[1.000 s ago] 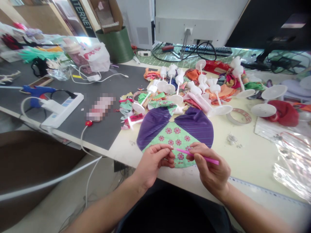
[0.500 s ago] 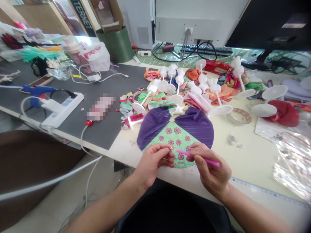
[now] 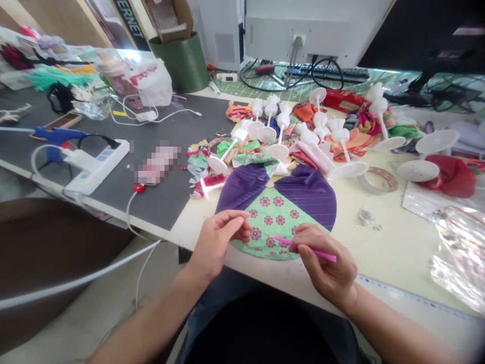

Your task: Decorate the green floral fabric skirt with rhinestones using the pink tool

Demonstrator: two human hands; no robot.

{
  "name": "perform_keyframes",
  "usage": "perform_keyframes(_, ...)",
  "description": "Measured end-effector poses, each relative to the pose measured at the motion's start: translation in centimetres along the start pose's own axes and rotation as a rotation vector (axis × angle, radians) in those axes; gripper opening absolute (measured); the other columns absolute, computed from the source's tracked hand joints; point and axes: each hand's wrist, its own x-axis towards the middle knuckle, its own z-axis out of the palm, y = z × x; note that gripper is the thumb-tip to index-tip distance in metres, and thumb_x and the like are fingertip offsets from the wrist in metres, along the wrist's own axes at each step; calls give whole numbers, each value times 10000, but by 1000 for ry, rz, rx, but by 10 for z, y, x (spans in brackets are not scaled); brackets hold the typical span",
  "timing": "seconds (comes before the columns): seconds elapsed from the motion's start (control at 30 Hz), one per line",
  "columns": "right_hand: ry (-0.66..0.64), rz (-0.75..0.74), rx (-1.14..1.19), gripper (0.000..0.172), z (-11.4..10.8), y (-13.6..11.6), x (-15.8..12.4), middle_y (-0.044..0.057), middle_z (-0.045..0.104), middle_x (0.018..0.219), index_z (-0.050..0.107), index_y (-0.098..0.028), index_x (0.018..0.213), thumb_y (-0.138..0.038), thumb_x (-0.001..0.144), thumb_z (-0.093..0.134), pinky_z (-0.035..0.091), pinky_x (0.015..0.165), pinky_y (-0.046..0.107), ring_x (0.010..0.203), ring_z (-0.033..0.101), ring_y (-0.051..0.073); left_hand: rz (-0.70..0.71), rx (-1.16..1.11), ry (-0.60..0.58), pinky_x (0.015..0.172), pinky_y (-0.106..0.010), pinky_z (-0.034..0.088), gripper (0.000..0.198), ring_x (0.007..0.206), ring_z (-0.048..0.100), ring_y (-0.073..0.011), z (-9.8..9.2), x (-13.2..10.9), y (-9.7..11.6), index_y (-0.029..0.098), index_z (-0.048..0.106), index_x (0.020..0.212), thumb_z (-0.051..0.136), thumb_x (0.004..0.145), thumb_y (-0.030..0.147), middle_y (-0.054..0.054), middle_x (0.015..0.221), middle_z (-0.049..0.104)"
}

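My right hand (image 3: 328,263) is closed round a pink pen-like stick (image 3: 303,247), its thin tip pointing left over the cloth. Thumb and forefinger of my left hand (image 3: 222,237) are pinched together above the cloth's left edge; anything between them is too small to make out. Beneath both hands lies a rounded green cloth piece with pink flowers (image 3: 280,207), joined to two purple striped parts (image 3: 306,194) at its upper sides.
White doll-shaped stands (image 3: 283,121) and colourful cloth pieces spread behind. Small shiny bits (image 3: 366,216), a tape roll (image 3: 378,180) and a clear bag (image 3: 460,253) are right. A power strip (image 3: 99,167) and blue glue gun (image 3: 60,140) lie left.
My left hand has moved left, away from the stick's tip, still pinched. My right hand with the pink stick has shifted only slightly left. The camera view has shifted a little.
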Motion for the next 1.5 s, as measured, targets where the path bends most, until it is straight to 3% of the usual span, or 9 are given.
perform_keyframes(0.2,-158,22,-37,169,4,1,0,6,635,686,589,-202,900,-54,828,551,534,723,369,650,601,152,399,559,17,795,-256,507,152,813,669,-160,-19,-21,-10,197,722,890,577,848,175,-38,831,728)
perform_keyframes(0.37,-235,51,-55,101,8,2,0,25,626,700,575,-192,862,-97,850,543,512,628,323,655,598,157,685,711,-146,787,-285,508,275,830,664,-177,-30,-26,-29,228,718,984,563,819,71,-43,872,732)
perform_keyframes(0.77,-320,77,-47,83,8,4,-2,19,615,697,575,-195,889,-126,867,534,474,621,306,647,570,146,975,957,-336,793,-337,536,357,835,652,-210,-33,-19,-41,156,670,1094,551,790,13,-102,902,733)
perform_keyframes(0.97,-324,85,-57,65,8,5,-2,13,606,677,574,-200,877,-150,874,533,462,611,299,628,561,146,970,994,-369,784,-354,538,343,836,658,-220,-33,-19,-42,165,674,1091,533,806,35,-106,896,732)
perform_keyframes(1.17,-343,109,-43,64,9,6,-3,11,605,686,582,-199,887,-160,875,533,471,627,305,641,570,148,858,951,-360,807,-371,540,308,853,669,-225,-34,-17,-43,200,699,1062,533,828,89,-97,910,738)
perform_keyframes(1.5,-348,90,-35,77,9,5,-1,13,602,690,573,-192,894,-127,865,543,461,617,307,644,557,142,835,838,-321,829,-352,514,366,880,661,-218,-26,-18,-43,214,678,1118,547,819,47,-87,949,738)
